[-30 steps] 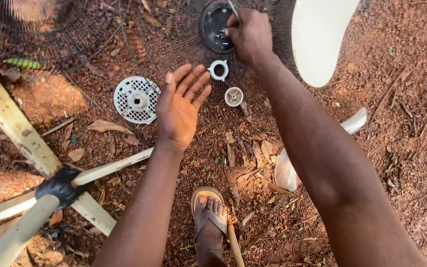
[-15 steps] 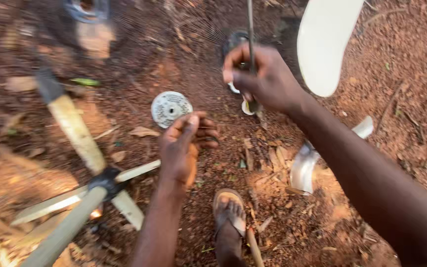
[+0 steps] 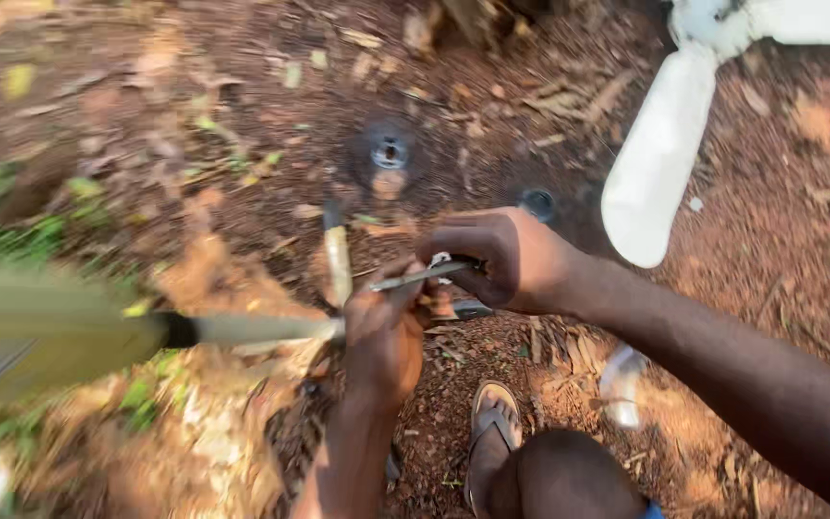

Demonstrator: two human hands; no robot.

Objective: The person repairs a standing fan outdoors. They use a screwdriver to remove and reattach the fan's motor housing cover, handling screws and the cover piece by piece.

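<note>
My right hand (image 3: 506, 259) is closed around a thin metal rod-like tool (image 3: 415, 279) that points left, with a small white piece showing under its fingers. My left hand (image 3: 386, 332) is raised beside it, its fingertips touching the tip of the tool; whether it grips the tip is blurred. Both hands hover over reddish soil. The frame is motion-blurred.
A white fan blade (image 3: 655, 163) lies at the upper right. Two round dark parts (image 3: 389, 154) (image 3: 537, 204) sit on the ground beyond the hands. A long pale pole (image 3: 98, 336) crosses from the left. My sandalled foot (image 3: 492, 423) and knee are below.
The view has swung and blurred. My right hand pulled the thin tool back from the ground parts toward me, and my left hand rose and closed in on its tip.
</note>
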